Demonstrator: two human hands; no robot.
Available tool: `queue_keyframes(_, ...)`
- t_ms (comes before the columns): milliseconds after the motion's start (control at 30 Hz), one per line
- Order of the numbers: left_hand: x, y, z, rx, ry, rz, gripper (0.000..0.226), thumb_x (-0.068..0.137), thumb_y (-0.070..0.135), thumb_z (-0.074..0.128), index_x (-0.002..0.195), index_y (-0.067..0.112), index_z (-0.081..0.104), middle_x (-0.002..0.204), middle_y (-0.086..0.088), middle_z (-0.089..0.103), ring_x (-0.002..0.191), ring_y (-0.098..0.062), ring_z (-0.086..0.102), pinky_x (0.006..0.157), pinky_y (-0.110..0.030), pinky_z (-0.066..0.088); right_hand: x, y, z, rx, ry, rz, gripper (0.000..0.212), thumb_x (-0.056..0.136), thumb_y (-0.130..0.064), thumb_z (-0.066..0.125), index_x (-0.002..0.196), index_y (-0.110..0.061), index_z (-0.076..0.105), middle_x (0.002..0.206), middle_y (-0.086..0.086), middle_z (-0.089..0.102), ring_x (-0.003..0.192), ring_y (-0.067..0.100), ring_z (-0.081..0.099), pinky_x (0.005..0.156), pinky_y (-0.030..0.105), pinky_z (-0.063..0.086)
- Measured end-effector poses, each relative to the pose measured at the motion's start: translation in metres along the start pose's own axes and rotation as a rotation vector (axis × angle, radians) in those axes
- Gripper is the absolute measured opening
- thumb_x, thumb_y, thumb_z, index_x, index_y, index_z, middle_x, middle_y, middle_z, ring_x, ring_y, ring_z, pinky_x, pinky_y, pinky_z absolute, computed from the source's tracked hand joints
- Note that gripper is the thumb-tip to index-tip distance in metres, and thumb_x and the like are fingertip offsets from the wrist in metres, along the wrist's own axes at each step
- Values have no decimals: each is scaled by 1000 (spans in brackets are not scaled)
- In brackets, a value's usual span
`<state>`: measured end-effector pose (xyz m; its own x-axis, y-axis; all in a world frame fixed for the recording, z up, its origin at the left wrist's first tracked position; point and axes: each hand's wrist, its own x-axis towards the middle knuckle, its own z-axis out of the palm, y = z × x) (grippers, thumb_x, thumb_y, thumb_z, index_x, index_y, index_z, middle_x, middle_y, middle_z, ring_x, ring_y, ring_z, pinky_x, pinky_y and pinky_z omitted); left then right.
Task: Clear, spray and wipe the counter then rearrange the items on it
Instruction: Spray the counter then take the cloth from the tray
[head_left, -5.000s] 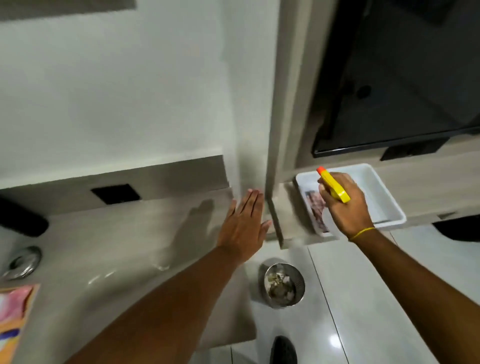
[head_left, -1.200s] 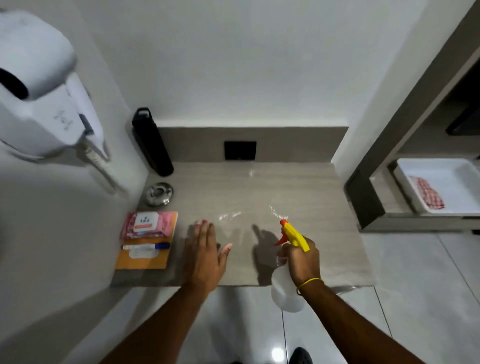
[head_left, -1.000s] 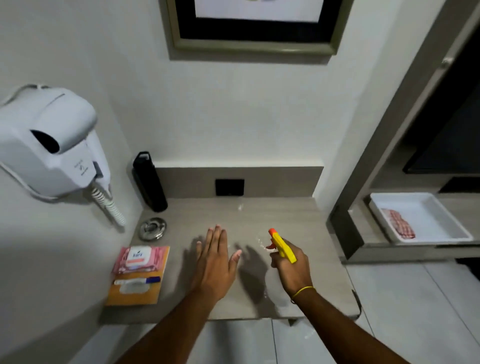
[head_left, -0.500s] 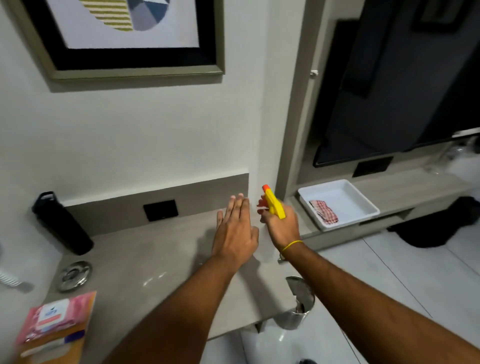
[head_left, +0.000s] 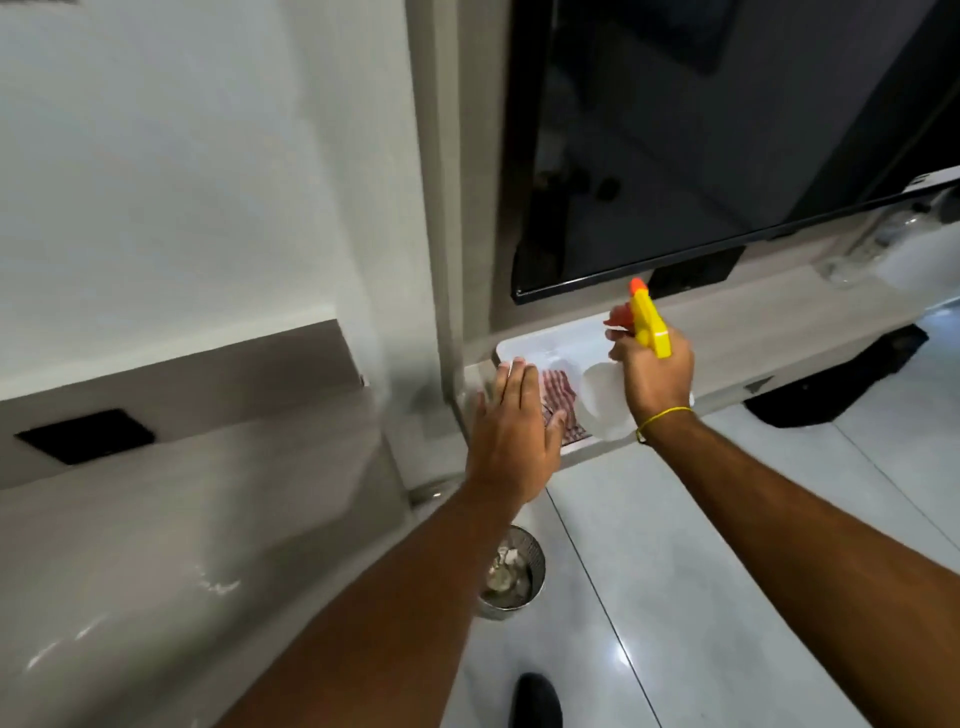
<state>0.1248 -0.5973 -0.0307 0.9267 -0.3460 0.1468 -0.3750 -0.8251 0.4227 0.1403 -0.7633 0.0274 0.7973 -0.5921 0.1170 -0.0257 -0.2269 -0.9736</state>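
Observation:
My right hand (head_left: 655, 382) grips a spray bottle (head_left: 602, 402) with a clear body and a yellow and orange trigger head, held over a white tray (head_left: 540, 349) on the low shelf to the right. A red checked cloth (head_left: 561, 397) lies in that tray. My left hand (head_left: 514, 436) is flat with fingers apart, hovering just left of the cloth at the tray's near edge. The grey counter (head_left: 182, 545) lies at the left, with wet streaks on its surface.
A dark TV screen (head_left: 727, 130) hangs above the shelf. A metal waste bin (head_left: 511, 574) stands on the tiled floor below my left arm. A black wall socket (head_left: 85, 435) sits in the counter's back panel. A black shoe tip (head_left: 535, 699) shows at the bottom.
Both hands swung right, from over the counter to over the white tray. The view turned with them, so the items at the counter's left end dropped out of sight.

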Motion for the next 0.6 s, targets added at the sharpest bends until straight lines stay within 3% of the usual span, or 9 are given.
queue_keyframes(33, 11, 0, 19, 5, -21, -20, 72, 101, 47, 46, 161, 11, 26, 171, -9, 25, 160, -27, 19, 126, -56, 26, 21, 16, -3, 2, 11, 9, 45, 97, -6, 62, 129, -36, 70, 111, 6, 76, 104, 30, 73, 83, 25, 63)
queue_keyframes(167, 46, -7, 85, 38, -95, -86, 77, 103, 51, 42, 164, 13, 14, 173, -9, 17, 161, -28, 14, 129, -53, 17, 87, 70, -10, -46, 33, 18, 60, 93, 1, 58, 142, -33, 62, 111, 8, 75, 99, 26, 73, 84, 31, 62)
queue_keyframes(233, 56, -9, 107, 58, -125, -101, 79, 104, 53, 39, 165, 12, 11, 174, -9, 13, 162, -27, 9, 127, -52, 13, 109, 90, -11, -62, 49, 30, 66, 86, 0, 58, 144, -32, 61, 104, 3, 74, 88, 13, 70, 79, 23, 59)
queue_keyframes(300, 63, -10, 126, 55, -146, -113, 80, 104, 55, 39, 165, 11, 11, 174, -9, 9, 162, -26, 4, 128, -54, 15, 125, 108, -8, -71, 56, 56, 69, 81, -1, 59, 140, -38, 61, 99, -1, 73, 82, 4, 66, 81, 26, 59)
queue_keyframes(367, 67, -11, 143, 53, -146, -109, 83, 103, 56, 41, 165, 11, 9, 175, -9, 6, 163, -26, 1, 129, -54, 16, 135, 126, -7, -77, 66, 75, 69, 82, 0, 60, 131, -48, 58, 98, 0, 73, 85, 8, 68, 87, 38, 60)
queue_keyframes(467, 71, -13, 157, 69, -178, -94, 88, 101, 57, 44, 166, 12, 3, 175, -10, 3, 162, -27, -2, 130, -52, 15, 144, 148, -6, -60, 115, 104, 67, 87, 3, 58, 116, -58, 61, 96, -2, 73, 82, 6, 70, 85, 37, 61)
queue_keyframes(600, 77, -17, 162, 72, -188, -106, 86, 102, 55, 42, 165, 11, 5, 175, -10, 4, 162, -27, -1, 130, -51, 15, 148, 161, -5, -24, 109, 121, 70, 84, 2, 55, 120, -56, 68, 94, -4, 74, 91, 28, 71, 83, 44, 62)
